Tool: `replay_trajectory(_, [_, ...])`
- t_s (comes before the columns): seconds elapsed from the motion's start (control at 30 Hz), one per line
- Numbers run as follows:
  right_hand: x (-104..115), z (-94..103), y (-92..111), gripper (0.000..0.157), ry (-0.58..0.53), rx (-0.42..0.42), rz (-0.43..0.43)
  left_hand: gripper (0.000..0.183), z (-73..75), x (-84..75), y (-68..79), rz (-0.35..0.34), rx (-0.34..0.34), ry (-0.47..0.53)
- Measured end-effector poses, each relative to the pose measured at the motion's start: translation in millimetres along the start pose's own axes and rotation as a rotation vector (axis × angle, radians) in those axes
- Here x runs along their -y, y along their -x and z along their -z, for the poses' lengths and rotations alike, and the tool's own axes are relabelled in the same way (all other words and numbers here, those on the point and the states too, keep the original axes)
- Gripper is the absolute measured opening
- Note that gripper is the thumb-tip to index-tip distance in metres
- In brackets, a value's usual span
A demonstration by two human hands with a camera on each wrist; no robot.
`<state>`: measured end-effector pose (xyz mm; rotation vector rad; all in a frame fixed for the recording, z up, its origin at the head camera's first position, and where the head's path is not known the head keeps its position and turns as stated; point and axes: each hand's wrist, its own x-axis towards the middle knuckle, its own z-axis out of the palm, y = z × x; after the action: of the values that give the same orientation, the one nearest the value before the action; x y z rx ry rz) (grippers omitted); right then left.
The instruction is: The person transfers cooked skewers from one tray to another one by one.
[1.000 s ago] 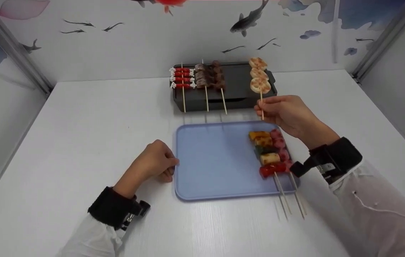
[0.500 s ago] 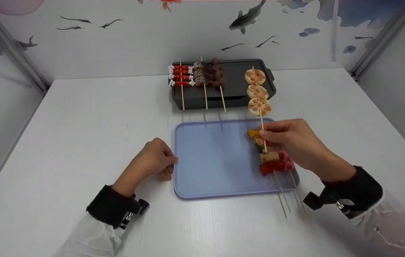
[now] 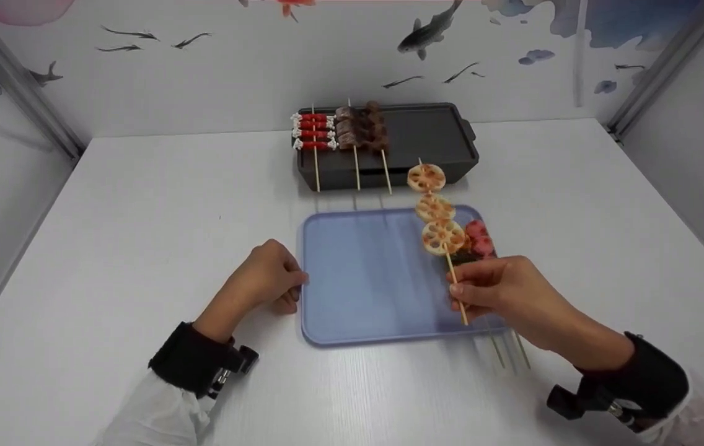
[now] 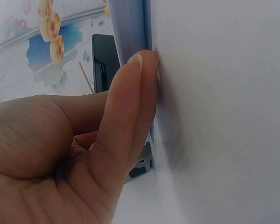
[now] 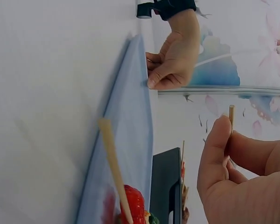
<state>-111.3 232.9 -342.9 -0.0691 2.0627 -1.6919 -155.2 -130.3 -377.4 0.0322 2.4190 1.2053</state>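
Note:
A lotus root skewer (image 3: 443, 237), three browned slices on a wooden stick, hangs tilted above the right part of the blue tray (image 3: 364, 279). My right hand (image 3: 516, 294) pinches the lower stick between thumb and fingers; the stick's end pokes out past the thumb in the right wrist view. Under that hand, a pink skewer (image 3: 482, 246) and a mixed vegetable skewer lie on the tray, the latter largely hidden; its red piece (image 5: 134, 205) shows in the right wrist view. My left hand (image 3: 268, 275) pinches the tray's left edge with thumb and fingers.
Behind the tray stands a dark grill (image 3: 429, 133). On its left half lie a red-and-white skewer (image 3: 315, 134) and two brown meat skewers (image 3: 380, 127), their sticks jutting over the front. Patterned white walls (image 3: 234, 74) enclose the table at the back and sides.
My right hand has brought the lotus root skewer from over the grill's right end toward me and down, now above the tray's right side. The left hand stays at the tray's edge.

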Motion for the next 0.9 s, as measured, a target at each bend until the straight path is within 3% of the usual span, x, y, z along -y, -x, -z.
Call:
replay_trajectory(0.57, [-35,-16.8,9,0.032,-0.077,0.120,-0.103,0.020,-0.6,-0.7,-0.9,0.035,0.001,0.008])
replay_trajectory(0.9, [-36,-20.4,6,0.031,-0.075,0.084,-0.171,0.021,-1.0,-0.5,-1.1,0.016,-0.004,-0.020])
